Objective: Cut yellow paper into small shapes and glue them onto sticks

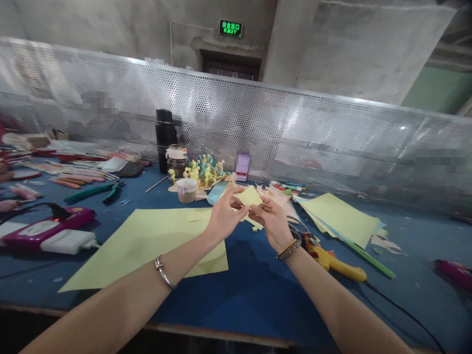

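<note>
A small piece of pale yellow paper [249, 197], angular at its edges and partly hidden by the fingers, is held up over the middle of the tabletop [254, 300]. It is gripped between the left hand [224, 216] and the right hand [267, 221], both narrowly closed on it, fingertips nearly meeting. The piece appears to have been cut or folded, but its final form cannot be told. Just left of the hands, a large uncut yellow sheet [143, 246] is laid flat, and a loose stack of yellow and blue sheets [341, 219] lies to the right, so much paper appears unused. Pale paper offcuts [276, 196] are scattered just behind the hands, near a cluster of small yellow and teal paper figures [202, 172] that appear finished. A yellow glue gun [332, 263] lies beyond the right wrist. A black vacuum flask [165, 140] stands near the back edge, before a perforated metal screen [236, 113].
</note>
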`<state>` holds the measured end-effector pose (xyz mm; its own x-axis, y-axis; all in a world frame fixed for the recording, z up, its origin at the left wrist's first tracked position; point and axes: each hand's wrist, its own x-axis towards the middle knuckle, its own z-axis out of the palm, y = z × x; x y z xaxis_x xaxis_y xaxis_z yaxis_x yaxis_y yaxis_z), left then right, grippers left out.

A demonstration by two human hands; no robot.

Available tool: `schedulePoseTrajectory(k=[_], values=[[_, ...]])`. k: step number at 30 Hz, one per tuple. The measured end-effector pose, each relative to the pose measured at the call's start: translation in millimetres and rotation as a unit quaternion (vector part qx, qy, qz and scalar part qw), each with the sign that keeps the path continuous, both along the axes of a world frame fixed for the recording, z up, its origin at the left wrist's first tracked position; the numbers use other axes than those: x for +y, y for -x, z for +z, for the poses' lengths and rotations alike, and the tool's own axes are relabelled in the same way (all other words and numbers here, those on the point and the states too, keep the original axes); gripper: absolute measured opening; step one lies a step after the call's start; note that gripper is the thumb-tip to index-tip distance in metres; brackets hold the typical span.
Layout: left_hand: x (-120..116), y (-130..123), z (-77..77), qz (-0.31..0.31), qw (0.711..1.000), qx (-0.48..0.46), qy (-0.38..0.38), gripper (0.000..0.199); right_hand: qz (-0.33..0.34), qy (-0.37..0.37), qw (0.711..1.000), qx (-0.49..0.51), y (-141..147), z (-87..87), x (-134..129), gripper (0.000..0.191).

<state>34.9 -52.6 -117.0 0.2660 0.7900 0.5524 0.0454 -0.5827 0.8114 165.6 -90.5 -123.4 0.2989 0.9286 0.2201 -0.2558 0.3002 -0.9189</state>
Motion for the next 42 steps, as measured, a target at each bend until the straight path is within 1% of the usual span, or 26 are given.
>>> schedulePoseTrajectory(k=[1,3,6,8,10,11,13,16,18,20,22,25,29,31,34,37,42], values=[[0.1,-0.3,0.2,-0.006,1.0,-0.007,0.017,0.044,-0.004,-0.002,1.0,-0.004,-0.4,-0.4,0.5,0.045],[-0.2,-1.6,0.9,-0.025,0.996,-0.029,0.077,0.047,-0.017,-0.01,1.0,-0.019,-1.4,-2.0,1.7,0.047],[-1.0,-4.4,1.3,-0.047,0.981,-0.072,0.174,0.055,-0.039,-0.023,0.998,-0.046,-2.6,-4.2,3.0,0.049],[-1.1,-5.9,0.8,-0.051,0.972,-0.09,0.21,0.056,-0.05,-0.029,0.997,-0.061,-2.5,-4.7,3.3,0.049],[-0.7,-6.5,-0.1,-0.051,0.969,-0.092,0.222,0.055,-0.058,-0.032,0.995,-0.072,-1.9,-4.6,3.2,0.047],[-0.3,-6.4,-0.6,-0.051,0.97,-0.091,0.219,0.055,-0.061,-0.033,0.995,-0.075,-1.5,-4.5,3.2,0.046],[0.7,-5.4,-1.6,-0.048,0.978,-0.082,0.186,0.056,-0.062,-0.036,0.995,-0.075,-0.5,-4.6,3.4,0.045],[2.2,-3.1,-2.7,-0.041,0.992,-0.056,0.101,0.052,-0.061,-0.039,0.996,-0.054,1.2,-5.0,4.1,0.046],[2.8,-1.7,-3.0,-0.034,0.997,-0.037,0.052,0.047,-0.056,-0.039,0.997,-0.036,2.2,-5.2,4.3,0.046],[3.2,-0.8,-2.9,-0.027,0.999,-0.023,0.022,0.045,-0.048,-0.039,0.998,-0.02,3.0,-4.9,4.0,0.046],[3.6,-0.5,-2.8,-0.022,1.0,-0.014,0.009,0.045,-0.041,-0.038,0.998,-0.011,3.4,-4.5,3.5,0.045],[4.8,-0.5,-3.0,-0.02,1.0,-0.013,-0.001,0.045,-0.036,-0.035,0.999,-0.013,4.0,-3.8,3.0,0.043],[5.5,-0.4,-3.3,-0.021,0.999,-0.025,-0.01,0.046,-0.047,-0.034,0.998,-0.017,4.5,-4.4,4.5,0.044],[5.1,-0.6,-3.0,-0.027,0.999,-0.036,0.005,0.047,-0.049,-0.033,0.998,-0.024,4.3,-5.1,5.7,0.044],[4.2,-1.5,-2.4,-0.046,0.996,-0.058,0.05,0.049,-0.052,-0.036,0.997,-0.044,3.1,-5.1,6.4,0.042],[3.8,-2.6,-2.0,-0.049,0.992,-0.078,0.086,0.05,-0.054,-0.044,0.996,-0.064,1.6,-4.1,5.6,0.042],[2.9,-2.5,-0.8,-0.063,0.988,-0.094,0.106,0.05,-0.061,-0.051,0.992,-0.094,0.6,-3.6,4.4,0.045]])
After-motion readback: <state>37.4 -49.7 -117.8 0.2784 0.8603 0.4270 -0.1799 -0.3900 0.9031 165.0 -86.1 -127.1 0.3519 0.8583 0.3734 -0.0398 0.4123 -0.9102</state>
